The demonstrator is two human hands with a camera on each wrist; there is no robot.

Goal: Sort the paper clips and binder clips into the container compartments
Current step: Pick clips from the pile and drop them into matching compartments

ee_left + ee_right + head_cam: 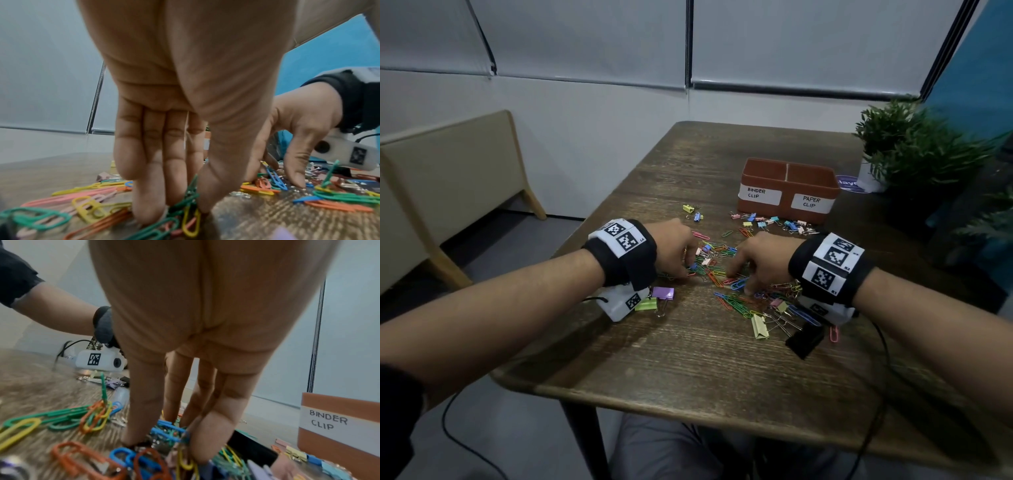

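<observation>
A heap of coloured paper clips (722,270) mixed with small binder clips lies mid-table. My left hand (686,270) reaches into its left side; in the left wrist view the left hand (180,209) pinches green paper clips (185,199) between thumb and fingers. My right hand (739,281) digs into the heap's right side; the right wrist view has the right hand (164,444) with thumb and fingers closed around blue paper clips (166,430). The brown container (787,210) stands behind, labelled BINDER CLIP on the left and PAPER CLIP on the right; what lies inside is hidden.
More small binder clips (774,222) lie in front of the container. A purple binder clip (663,293) sits by my left wrist, a pale green one (759,326) and a black one (804,341) near my right. A plant (914,147) stands at the far right, a bench (448,171) to the left.
</observation>
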